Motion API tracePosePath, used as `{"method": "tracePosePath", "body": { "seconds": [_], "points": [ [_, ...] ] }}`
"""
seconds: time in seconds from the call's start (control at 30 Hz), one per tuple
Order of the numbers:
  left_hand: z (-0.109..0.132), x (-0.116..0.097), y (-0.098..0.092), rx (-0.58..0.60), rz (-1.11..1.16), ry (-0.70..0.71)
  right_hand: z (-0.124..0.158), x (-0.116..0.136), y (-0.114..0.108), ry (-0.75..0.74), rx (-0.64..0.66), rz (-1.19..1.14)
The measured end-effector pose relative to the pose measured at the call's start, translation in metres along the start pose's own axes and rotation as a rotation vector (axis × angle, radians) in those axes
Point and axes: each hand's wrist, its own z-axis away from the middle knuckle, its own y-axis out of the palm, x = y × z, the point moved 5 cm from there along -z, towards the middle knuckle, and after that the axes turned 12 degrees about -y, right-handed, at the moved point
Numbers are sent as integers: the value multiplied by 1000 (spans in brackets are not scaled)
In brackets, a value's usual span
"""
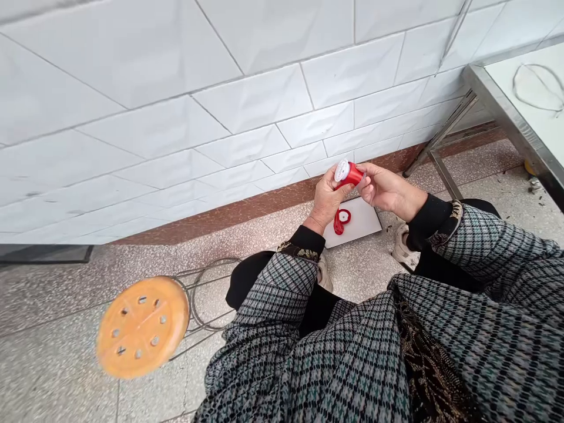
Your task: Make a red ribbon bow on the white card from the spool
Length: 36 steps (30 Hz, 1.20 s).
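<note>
A spool of red ribbon (353, 175) with a white round label on its end is held up in front of me, above the floor. My left hand (326, 198) is closed around its left side, the thumb along its lower edge. At its right side, the fingers of my right hand (386, 189) pinch the spool or its ribbon; exactly what lies between them is hidden. Below my hands, a smaller roll of red ribbon (344, 217) with a white centre rests on a flat white board or box (362, 218), some loose ribbon beside it.
A stool with a round orange seat (143, 326) lies on its side at the left, its metal legs toward me. At the right stands a metal-framed table (506, 100) with a loop of wire (538, 66) on top. A white tiled wall (247, 117) rises ahead.
</note>
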Motion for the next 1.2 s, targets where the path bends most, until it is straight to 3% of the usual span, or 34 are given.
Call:
{"method": "tracePosePath", "body": {
  "seconds": [0.13,0.37,0.53,0.73,0.83,0.97,1.07,1.2],
  "points": [
    [5,-1,-3,31,23,-52,7,-8,4,27,14,-21],
    [22,-5,8,-62,211,-151,2,-18,15,-206,121,121],
    [19,-15,-11,-123,26,-141,-9,-16,24,-28,79,-20],
    [6,-26,-29,-26,-183,-73,-13,-11,24,112,50,-21],
    [3,-23,-20,-6,-110,-81,-9,-11,22,74,61,-15],
    [2,-13,0,-2,61,-194,0,-8,19,-147,143,66],
    [2,-11,13,-14,102,-214,3,-3,13,-265,112,131],
    [-3,-13,21,11,22,-174,2,7,7,-196,29,0]
  ]
}}
